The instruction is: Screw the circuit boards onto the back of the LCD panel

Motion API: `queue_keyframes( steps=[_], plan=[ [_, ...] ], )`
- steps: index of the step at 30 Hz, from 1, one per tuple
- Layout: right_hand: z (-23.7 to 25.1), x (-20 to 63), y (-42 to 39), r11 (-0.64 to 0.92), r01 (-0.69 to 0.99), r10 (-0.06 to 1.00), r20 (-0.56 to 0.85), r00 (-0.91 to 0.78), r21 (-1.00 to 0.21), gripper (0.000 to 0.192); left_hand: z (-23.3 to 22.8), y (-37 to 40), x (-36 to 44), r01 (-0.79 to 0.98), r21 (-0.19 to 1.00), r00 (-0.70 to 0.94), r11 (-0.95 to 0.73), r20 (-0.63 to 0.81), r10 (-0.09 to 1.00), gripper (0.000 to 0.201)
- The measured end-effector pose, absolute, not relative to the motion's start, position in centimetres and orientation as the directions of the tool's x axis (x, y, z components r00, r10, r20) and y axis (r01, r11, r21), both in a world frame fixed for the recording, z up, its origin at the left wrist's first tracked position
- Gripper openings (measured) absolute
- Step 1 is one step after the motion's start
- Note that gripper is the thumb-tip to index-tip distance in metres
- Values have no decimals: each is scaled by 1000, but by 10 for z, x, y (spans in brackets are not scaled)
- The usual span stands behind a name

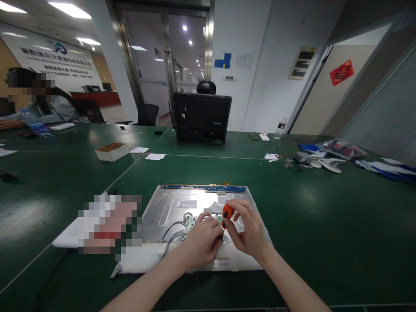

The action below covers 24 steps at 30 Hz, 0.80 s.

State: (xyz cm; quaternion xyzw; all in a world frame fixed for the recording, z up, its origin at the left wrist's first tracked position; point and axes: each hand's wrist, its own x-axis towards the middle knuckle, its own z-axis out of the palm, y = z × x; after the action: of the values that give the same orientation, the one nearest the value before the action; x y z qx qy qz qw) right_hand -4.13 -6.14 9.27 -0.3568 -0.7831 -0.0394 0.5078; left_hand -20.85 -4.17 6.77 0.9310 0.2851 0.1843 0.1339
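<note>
Green table (325,242), monitor (201,115) beyond panel (170,210), box (113,154)

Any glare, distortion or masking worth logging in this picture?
Head view: glare on the green table and the metal panel; head view: door frame leans, probably lens distortion; head view: pixel blocks mask part of the seated person; head view: orange screwdriver in the right hand is distinguishable, its tip hard to make out.

Head view: one wide camera, worn on the head.
Faced forward and down over the green table (312,234); left hand (203,237) and right hand (249,229) lay close, at lower centre; glass doors (147,52) stood well beyond, their depth perhaps too dim to judge.
</note>
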Motion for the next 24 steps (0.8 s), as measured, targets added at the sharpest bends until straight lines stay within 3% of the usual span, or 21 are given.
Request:
queue_keyframes(
  steps=[11,18,24],
  plan=[
    [96,-44,-61,726,645,463,863,-201,-239,45,65,-41,-209,488,348,766,-800,268,584,18],
    [94,-42,-62,751,589,512,825,-237,-297,50,62,-41,-209,487,352,763,-799,274,586,17],
    [91,-42,-59,780,548,472,859,-196,-303,49,64,-41,-210,479,369,762,-797,275,586,17]
  ],
)
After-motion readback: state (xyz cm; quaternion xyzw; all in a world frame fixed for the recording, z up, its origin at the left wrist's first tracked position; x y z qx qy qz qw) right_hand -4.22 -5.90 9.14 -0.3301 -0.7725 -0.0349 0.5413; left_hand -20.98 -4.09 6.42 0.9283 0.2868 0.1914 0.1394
